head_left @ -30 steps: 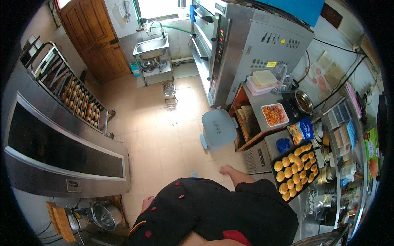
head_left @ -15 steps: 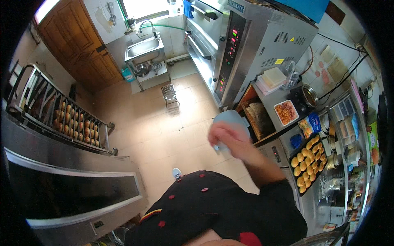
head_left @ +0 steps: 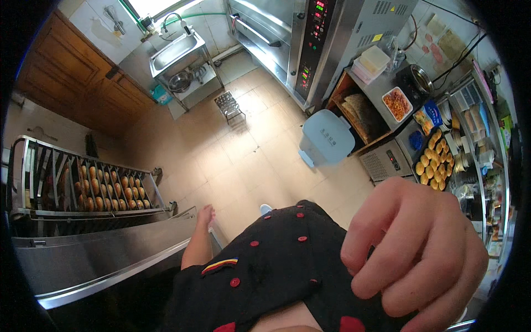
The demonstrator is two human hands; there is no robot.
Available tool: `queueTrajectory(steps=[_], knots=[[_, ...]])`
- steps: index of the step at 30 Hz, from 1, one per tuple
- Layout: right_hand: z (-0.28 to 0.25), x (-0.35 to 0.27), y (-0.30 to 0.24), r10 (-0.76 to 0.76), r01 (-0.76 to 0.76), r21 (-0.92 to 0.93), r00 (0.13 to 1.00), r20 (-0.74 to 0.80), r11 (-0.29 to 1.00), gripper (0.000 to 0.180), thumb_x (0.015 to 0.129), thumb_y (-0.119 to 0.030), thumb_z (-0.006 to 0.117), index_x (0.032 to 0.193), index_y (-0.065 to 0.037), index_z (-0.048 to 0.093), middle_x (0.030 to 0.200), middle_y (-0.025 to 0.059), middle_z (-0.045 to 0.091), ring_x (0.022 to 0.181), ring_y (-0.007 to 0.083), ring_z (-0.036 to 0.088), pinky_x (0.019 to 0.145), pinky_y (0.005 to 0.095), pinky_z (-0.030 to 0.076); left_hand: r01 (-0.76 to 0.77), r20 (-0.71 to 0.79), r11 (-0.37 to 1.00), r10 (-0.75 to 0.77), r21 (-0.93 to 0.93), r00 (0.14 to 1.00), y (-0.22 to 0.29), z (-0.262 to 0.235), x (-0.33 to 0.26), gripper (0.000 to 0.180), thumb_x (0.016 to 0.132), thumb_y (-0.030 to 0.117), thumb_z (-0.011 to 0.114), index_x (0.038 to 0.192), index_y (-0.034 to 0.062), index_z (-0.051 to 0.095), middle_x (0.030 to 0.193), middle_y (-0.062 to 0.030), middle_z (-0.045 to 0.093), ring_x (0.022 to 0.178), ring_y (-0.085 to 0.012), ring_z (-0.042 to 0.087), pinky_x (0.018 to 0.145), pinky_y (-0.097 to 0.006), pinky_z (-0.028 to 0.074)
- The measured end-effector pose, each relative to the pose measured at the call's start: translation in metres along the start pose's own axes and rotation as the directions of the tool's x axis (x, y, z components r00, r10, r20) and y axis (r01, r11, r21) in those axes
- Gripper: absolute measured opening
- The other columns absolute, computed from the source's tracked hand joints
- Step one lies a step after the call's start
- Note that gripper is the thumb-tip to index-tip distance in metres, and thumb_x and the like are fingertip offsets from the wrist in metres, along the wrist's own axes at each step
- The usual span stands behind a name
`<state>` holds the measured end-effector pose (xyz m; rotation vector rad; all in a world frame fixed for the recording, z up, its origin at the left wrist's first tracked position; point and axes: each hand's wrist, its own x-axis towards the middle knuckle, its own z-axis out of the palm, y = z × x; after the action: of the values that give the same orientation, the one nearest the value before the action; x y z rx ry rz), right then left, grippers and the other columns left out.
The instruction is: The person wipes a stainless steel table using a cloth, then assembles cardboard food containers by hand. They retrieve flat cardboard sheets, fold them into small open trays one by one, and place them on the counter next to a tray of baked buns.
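My right hand (head_left: pixel 420 249) is large and close in front of my black jacket (head_left: pixel 276 243) at the lower right. Its fingers are curled in, and no object shows in them; the palm is hidden. Down at my left side, my left hand (head_left: pixel 206 214) hangs with its small visible fingers loosely apart, beside the steel cabinet (head_left: pixel 105 257). It holds nothing that I can see. Beyond my right hand, a light blue bin (head_left: pixel 327 135) with its lid down stands on the floor, touched by neither hand.
A wheeled rack (head_left: pixel 160 193) of browned buns is at the left. A low stool (head_left: pixel 229 105) stands mid-floor, with a sink (head_left: pixel 176 54) and an oven (head_left: pixel 310 55) behind. The right counter carries a dish of reddish food (head_left: pixel 397 105) and a tray of small golden breads (head_left: pixel 434 166).
My right hand has left the blue bin and come up close, toward the lower right. My left arm has come into sight. The whole view has turned and shifted.
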<state>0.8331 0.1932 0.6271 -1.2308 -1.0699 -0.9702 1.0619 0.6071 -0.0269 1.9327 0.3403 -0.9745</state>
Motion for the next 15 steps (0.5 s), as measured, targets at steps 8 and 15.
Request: queueTrajectory(steps=[8,15], knots=[[-0.001,0.0,0.065,-0.198,0.199,0.018,0.978,-0.067,0.98,0.024,0.1,-0.037,0.066,0.103,-0.014,0.066,0.084,0.0043,0.062,0.059,0.0181,0.06,0.053,0.0347,0.046,-0.001,0.209,1.0,0.0,0.005,0.978,0.122,0.064,-0.034,0.039,0.102,0.029,0.058,0.135,0.0082,0.061,0.112,-0.0092,0.071,0.085,-0.0197,0.068,0.071,-0.034,0.054],[-0.063,0.006,0.11,-0.029,0.028,0.01,0.999,0.035,1.0,0.028,0.102,-0.041,0.063,0.106,-0.013,0.067,0.083,0.0058,0.062,0.06,0.0177,0.06,0.055,0.0356,0.048,-0.096,0.295,0.992,0.066,0.087,0.953,0.219,0.08,0.003,0.042,0.1,0.03,0.061,0.136,0.0072,0.061,0.113,-0.0081,0.071,0.09,-0.021,0.069,0.077,-0.034,0.054]])
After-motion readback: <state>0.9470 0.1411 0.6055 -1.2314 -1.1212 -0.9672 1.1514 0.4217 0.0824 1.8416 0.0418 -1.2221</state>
